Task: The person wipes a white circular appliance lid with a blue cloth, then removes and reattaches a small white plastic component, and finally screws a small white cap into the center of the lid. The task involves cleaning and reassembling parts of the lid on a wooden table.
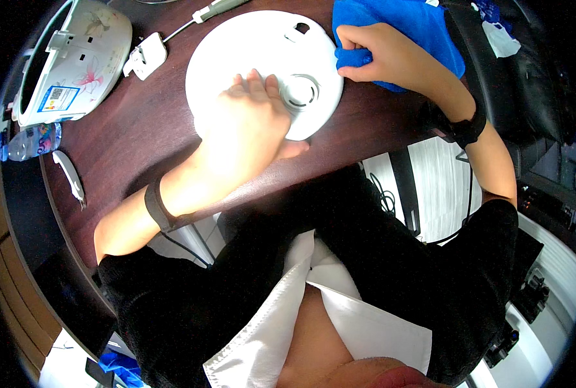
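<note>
I am pressing the open left hand (252, 116) on the round white cover (256, 42), which is lying on the table (149, 123); the right hand (391, 57) is pinching the blue cloth (424, 39) beside its rim. I am judging wiping unfinished; I cannot tell how much is remaining.

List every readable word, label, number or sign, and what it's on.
Blue-bordered sticker on the flowered white casing: print too small to read.
Plastic bottle: coloured label, too blurred to read.
Round white cover under the left hand: no lettering visible.
Nothing is clear enough to quote.
</note>
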Available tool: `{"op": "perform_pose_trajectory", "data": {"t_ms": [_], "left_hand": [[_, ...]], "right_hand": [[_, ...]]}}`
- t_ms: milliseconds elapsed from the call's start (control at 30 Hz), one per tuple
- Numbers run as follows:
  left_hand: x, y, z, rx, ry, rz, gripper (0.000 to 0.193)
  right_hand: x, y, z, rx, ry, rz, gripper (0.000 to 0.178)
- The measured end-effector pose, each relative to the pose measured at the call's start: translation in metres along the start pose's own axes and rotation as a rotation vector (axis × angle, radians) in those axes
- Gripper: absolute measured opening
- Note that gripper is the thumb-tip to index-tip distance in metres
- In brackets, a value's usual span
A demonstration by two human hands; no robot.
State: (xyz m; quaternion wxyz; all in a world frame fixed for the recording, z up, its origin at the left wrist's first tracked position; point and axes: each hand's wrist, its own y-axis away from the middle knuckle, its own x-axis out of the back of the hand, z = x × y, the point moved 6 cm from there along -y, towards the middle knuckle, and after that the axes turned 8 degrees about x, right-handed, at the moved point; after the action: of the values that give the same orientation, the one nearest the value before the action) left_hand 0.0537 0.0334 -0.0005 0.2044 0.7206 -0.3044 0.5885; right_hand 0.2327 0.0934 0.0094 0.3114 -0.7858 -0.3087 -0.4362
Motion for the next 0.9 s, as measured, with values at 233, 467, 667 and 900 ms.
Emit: {"op": "perform_pose_trajectory", "data": {"t_ms": [233, 467, 667, 900], "left_hand": [[0.005, 0.002, -0.003, 0.021, 0.013, -0.004, 0.099], [0.0, -0.002, 0.0, 0.0, 0.001, -0.006, 0.097], [0.003, -0.002, 0.0, 0.004, -0.007, -0.038, 0.098], [0.0, -0.003, 0.001, -0.012, -0.002, -0.037, 0.1]], "right_hand": [[-0.001, 0.004, -0.009, -0.002, 0.026, 0.01, 0.024], [-0.011, 0.027, -0.051, 0.125, 0.27, 0.027, 0.022], [-0.01, 0.016, -0.019, 0.064, 0.228, 0.067, 0.019], [-0.014, 0.011, -0.046, 0.21, 0.277, -0.06, 0.018]]}}
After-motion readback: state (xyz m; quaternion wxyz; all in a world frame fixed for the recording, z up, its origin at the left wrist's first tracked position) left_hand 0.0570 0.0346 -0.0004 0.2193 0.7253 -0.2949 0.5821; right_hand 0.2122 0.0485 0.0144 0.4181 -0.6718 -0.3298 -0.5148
